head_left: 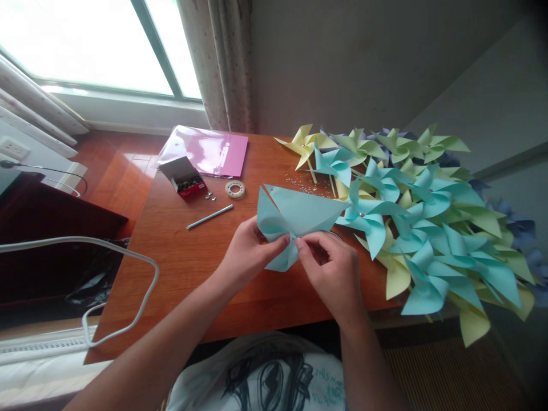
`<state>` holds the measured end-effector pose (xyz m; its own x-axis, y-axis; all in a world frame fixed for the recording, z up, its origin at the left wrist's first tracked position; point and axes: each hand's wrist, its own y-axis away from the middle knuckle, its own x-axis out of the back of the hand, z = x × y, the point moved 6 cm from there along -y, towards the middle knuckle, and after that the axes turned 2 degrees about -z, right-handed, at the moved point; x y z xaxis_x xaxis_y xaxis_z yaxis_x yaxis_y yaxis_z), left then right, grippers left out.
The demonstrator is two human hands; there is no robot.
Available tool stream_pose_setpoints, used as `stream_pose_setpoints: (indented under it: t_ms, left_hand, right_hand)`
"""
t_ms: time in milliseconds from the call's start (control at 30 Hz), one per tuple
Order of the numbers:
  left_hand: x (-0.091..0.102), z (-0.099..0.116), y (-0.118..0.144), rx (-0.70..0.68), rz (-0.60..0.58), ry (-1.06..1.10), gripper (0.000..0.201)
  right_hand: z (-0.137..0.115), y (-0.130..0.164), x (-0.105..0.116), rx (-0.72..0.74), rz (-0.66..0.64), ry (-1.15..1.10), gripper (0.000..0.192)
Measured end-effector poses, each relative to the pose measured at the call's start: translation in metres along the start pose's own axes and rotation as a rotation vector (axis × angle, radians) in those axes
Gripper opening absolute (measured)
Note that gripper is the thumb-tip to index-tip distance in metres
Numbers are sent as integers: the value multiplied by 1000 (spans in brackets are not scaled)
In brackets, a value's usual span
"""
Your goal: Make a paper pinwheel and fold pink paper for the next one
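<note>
Both the left hand [248,251] and the right hand [331,268] pinch the centre of a blue paper pinwheel [295,220] above the desk [192,268]. Right of the pinwheel, a pile of finished pinwheels [428,228] overhangs the desk edge. Left of it lie a straw [209,217], a tape roll [235,189] and a small box [184,177], with bare wood before them. The pinwheel's centre is hidden by fingers.

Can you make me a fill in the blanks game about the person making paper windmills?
1. Both hands, left hand and right hand, hold a light ____ sheet of folded paper.
2. The finished pinwheels are piled on the ____ side of the table.
3. The roll of tape lies in front of a flat ____ folder.

Missing words: blue; right; pink
</note>
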<state>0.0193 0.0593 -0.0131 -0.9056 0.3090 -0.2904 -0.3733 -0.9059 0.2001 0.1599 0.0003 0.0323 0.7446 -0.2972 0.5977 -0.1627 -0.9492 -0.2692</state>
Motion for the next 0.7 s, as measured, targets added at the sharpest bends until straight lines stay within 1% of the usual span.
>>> stream_pose_setpoints:
  t_ms: [200,533,700]
  left_hand:
    - [0,0,0,15,9,-13,28]
    - [-4,2,2,64,-31,27,32]
    - [-3,3,3,73,8,-18,33]
  right_hand:
    - [1,1,1,-9,9,34,17]
    - [2,1,1,-21,31,106,20]
    - [2,1,1,-22,22,95,19]
